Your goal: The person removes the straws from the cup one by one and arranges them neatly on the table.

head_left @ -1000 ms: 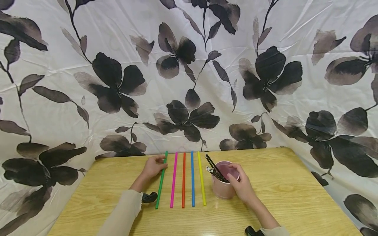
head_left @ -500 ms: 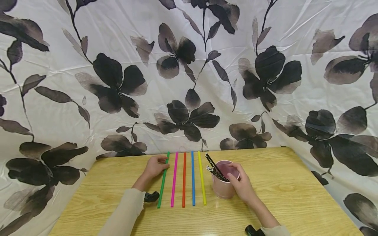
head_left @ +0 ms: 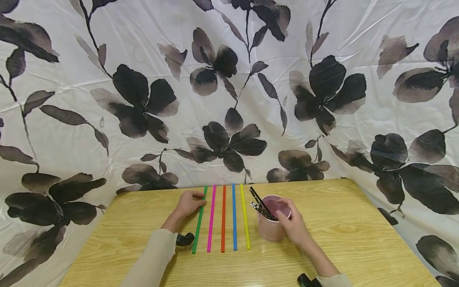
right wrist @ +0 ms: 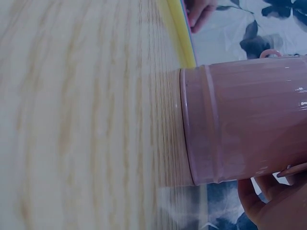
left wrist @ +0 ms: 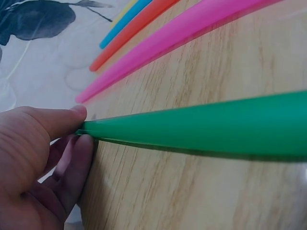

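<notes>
On the table, the left hand pinches the green straw near its far tip. Rightward, spaced apart, lie the pink straw, red straw, blue straw and yellow straw; near them stands the cup with black straws, its rim held by the right hand.

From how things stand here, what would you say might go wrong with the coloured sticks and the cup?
First, the left hand pinches the green stick at its far end, near the pink stick; a sideways slip could knock that one askew.
Second, the black sticks lean over the rim of the cup, towards the yellow stick; if the right hand tips it, they might spill that way.
</notes>
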Demonstrator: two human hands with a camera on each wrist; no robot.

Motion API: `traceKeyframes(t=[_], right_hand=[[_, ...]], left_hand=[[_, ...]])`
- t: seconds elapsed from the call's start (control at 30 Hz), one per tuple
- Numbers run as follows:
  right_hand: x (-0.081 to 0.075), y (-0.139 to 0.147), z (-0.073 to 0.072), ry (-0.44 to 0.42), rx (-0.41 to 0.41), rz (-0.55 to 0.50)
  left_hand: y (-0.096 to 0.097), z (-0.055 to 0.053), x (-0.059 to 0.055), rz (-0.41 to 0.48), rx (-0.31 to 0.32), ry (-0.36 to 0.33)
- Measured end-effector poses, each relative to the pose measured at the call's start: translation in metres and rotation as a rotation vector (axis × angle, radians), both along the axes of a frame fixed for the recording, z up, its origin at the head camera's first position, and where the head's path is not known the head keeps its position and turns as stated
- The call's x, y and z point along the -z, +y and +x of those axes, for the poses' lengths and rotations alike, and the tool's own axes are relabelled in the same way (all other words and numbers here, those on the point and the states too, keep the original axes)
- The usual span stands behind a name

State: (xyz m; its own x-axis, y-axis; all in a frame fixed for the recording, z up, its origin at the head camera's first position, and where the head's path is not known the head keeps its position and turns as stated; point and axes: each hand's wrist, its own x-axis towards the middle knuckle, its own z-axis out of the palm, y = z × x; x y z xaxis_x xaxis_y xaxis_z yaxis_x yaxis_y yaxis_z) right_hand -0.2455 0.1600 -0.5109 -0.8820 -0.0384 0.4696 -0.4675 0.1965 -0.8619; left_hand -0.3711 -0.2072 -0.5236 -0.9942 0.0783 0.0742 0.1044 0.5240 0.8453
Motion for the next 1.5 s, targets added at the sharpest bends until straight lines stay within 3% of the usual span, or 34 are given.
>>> traceKeyframes(t=[0.3,1.0,1.17,1.5], right_hand=[[-0.001,0.001,0.001,-0.005,-0.003,0.015],[-0.001,0.003,-0.002,-0.004,0.007,0.034],[-0.011,0.0,0.005,-0.024,0.013,0.036],[-0.001,0.002,0.001,-0.024,0.0,0.023]], left_hand=[[0.002,-0.001,-0.001,0.021,-0.009,-0.048],[0.001,-0.006,0.005,0.001,-0.028,-0.017],[0.002,-0.004,0.004,0.005,-0.041,-0.001],[0.001,-0.001,0.003,0.003,-0.041,0.01]])
